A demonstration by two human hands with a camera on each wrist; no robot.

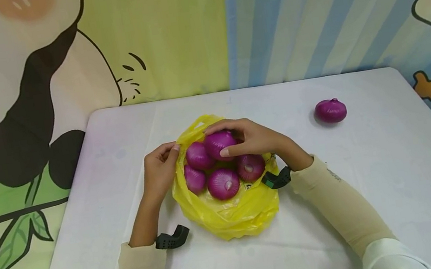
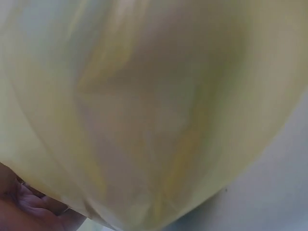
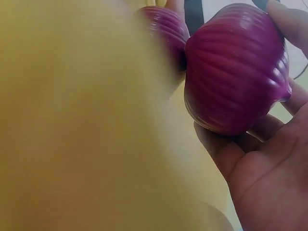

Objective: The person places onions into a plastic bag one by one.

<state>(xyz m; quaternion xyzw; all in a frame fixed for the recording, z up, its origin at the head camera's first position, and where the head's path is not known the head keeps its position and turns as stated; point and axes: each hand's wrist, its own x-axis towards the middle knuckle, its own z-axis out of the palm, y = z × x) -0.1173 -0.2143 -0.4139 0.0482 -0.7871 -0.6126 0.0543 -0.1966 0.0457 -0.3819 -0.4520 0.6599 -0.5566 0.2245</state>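
Observation:
A yellow plastic bag [image 1: 229, 221] stands on the table with its mouth spread wide, several purple onions [image 1: 224, 184] inside. My left hand [image 1: 160, 169] pinches the bag's left rim between thumb and fingers. Over the far side of the opening, my right hand [image 1: 249, 136] grips one onion [image 1: 220, 145] with thumb and curled fingers. The right wrist view shows that onion [image 3: 236, 70] large between thumb and fingers, another onion [image 3: 166, 36] right beside it. Yellow film [image 2: 144, 120] fills most of the left wrist view, with part of the left hand [image 2: 33, 207] at its lower left corner.
One more purple onion [image 1: 331, 111] lies alone on the white table [image 1: 376, 184], at the back right. Behind the table's far edge hangs a printed cartoon cloth [image 1: 182, 31]. Black wrist straps [image 1: 172, 237] sit at both sleeves.

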